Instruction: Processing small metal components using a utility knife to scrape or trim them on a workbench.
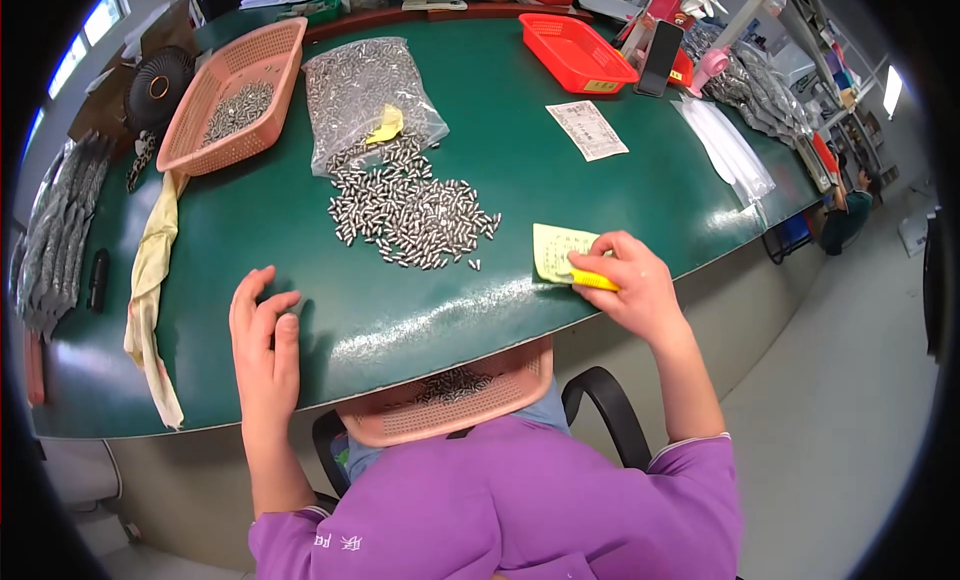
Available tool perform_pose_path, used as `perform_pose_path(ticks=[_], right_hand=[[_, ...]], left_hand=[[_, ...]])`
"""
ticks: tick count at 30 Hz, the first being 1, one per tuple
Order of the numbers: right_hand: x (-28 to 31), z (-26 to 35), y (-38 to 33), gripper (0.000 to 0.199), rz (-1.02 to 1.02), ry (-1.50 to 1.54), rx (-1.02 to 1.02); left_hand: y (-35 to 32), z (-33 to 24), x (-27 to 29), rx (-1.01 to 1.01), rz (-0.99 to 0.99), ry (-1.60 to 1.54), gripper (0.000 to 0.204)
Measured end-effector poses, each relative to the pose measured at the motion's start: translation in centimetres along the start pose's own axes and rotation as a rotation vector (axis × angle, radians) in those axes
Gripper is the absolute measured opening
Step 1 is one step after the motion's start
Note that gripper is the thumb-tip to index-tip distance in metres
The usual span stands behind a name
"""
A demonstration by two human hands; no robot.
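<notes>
Yellow slip (pixel 551 248) at the right hand's (pixel 630 285) fingertips, right of the metal-part pile (pixel 425 218).
Right grip clamps a yellow tool (pixel 594 279) and, seemingly, the slip; left hand (pixel 268 335) farther, fingers parted, empty.

Bare green tabletop (pixel 490 105) is stretching off the back right of the pile of metal pieces (pixel 430 220), offering a hand passage — while a filled clear bag (pixel 360 85) is blocking the way directly behind the pile. The right hand (pixel 635 280), gripping a yellow tool (pixel 593 280) with yellow paper (pixel 553 248) at its fingertips, is obstructing the pile's right; the left hand (pixel 265 330) is crowding its front left.
</notes>
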State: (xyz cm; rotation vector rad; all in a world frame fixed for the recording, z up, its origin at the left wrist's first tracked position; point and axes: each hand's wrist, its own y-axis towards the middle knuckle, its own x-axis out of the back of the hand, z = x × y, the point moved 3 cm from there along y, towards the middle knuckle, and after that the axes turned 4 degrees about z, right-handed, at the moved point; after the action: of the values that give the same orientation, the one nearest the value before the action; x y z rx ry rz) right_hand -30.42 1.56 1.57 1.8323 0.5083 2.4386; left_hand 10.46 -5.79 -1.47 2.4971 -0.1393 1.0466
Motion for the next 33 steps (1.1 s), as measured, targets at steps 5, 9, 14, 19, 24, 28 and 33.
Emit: perform_pose_path(ticks=[5,9,14,19,24,28,33], right_hand=[[-0.6,4.3,-1.5,0.044,0.072,0.008,0.114],[-1.6,7.1,-1.5,0.048,0.107,0.087,0.169],[-1.3,5.6,-1.0,0.036,-0.079,0.490,0.061],[-0.4,2.4,-1.2,0.031,-0.434,0.942,-0.055],[-2.2,2.0,-1.2,0.035,-0.382,0.998,-0.049],[-3.0,2.1,-1.2,0.040,-0.348,1.043,-0.056],[-3.3,2.6,-1.2,0.033,-0.373,1.100,-0.007]], left_hand=[[-1.1,-5.4,-1.7,-0.336,0.042,-0.044,0.024],[-2.0,-8.4,-4.5,-0.483,0.197,-0.124,0.035],[-2.3,-11.9,-6.8,-0.604,0.350,-0.132,0.053],[-1.7,-15.9,-11.7,-0.699,0.410,0.041,0.072],[-2.1,-13.5,-13.6,-0.598,0.416,0.286,0.073],[-2.5,-11.9,-11.7,-0.577,0.399,0.259,0.072],[-2.1,-7.3,-6.2,-0.289,0.403,0.256,0.082]])
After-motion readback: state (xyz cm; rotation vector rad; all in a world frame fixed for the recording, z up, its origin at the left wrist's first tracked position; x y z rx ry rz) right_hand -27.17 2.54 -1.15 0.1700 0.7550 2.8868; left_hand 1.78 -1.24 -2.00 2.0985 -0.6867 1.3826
